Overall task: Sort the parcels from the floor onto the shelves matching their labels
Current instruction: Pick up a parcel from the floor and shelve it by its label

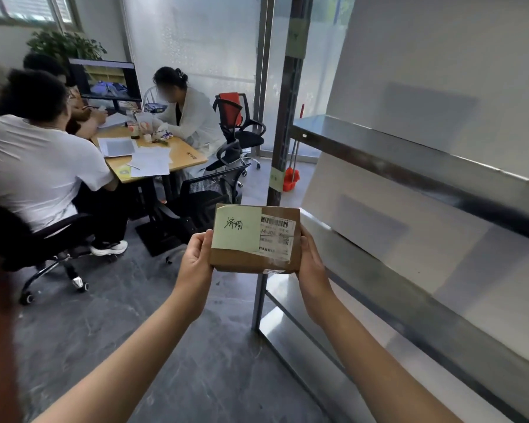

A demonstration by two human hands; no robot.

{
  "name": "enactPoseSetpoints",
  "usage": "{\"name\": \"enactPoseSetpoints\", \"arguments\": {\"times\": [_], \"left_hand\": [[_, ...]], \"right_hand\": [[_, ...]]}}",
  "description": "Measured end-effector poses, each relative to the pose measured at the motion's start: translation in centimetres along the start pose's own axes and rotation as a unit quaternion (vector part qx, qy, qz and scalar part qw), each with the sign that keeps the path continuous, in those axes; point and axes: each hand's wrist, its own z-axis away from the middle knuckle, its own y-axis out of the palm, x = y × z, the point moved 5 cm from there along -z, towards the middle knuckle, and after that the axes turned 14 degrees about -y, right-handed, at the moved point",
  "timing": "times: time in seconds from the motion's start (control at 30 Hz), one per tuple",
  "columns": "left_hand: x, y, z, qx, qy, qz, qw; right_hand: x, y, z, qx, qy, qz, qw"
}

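Office w/ dark floor, people at a desk (153,160) behind. Metal shelves (409,166) to the right look bare in what shows, so sorting seems barely begun. Left hand (196,257) & right hand (312,261) grip a small parcel (254,261) by its ends, held up mid-air beside the shelf post (283,117), green handwritten label (237,228) facing up. Still needs matching & shelving.

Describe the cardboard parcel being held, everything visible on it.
The parcel is a small brown cardboard box, closed and taped. A pale green note with dark handwriting covers the left of its top face; a white printed shipping label with barcodes covers the right. It is held level in the air, top face tilted toward the camera, in front of the metal shelves. The left hand grips its left side, the right hand its right.
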Motion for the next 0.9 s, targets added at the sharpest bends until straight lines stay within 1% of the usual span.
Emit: {"name": "enactPoseSetpoints", "arguments": {"times": [0.17,0.4,0.47,0.6,0.7,0.9], "left_hand": [[0.5,-2.4,-3.2,0.011,-0.023,-0.003,1.000],[-1.0,-2.7,-9.0,0.020,-0.025,0.001,1.000],[-1.1,-2.4,-10.9,0.020,-0.029,-0.017,0.999],[-0.6,-1.9,-15.7,0.044,-0.041,-0.009,0.998],[-0.5,-2.0,-20.2,0.053,-0.052,-0.028,0.997],[-0.4,-3.2,-26.9,0.048,-0.072,-0.059,0.995]], "right_hand": [[-2.1,2.6,-1.3,-0.018,0.028,-0.024,0.999],[-3.4,3.9,-6.5,-0.019,0.009,-0.004,1.000],[-4.0,4.1,-8.2,-0.027,0.008,-0.006,1.000],[-6.0,4.3,-12.0,-0.047,0.011,-0.009,0.999],[-7.8,4.7,-15.2,-0.064,0.015,-0.013,0.998],[-11.1,6.5,-19.3,-0.087,0.035,-0.021,0.995]]}}
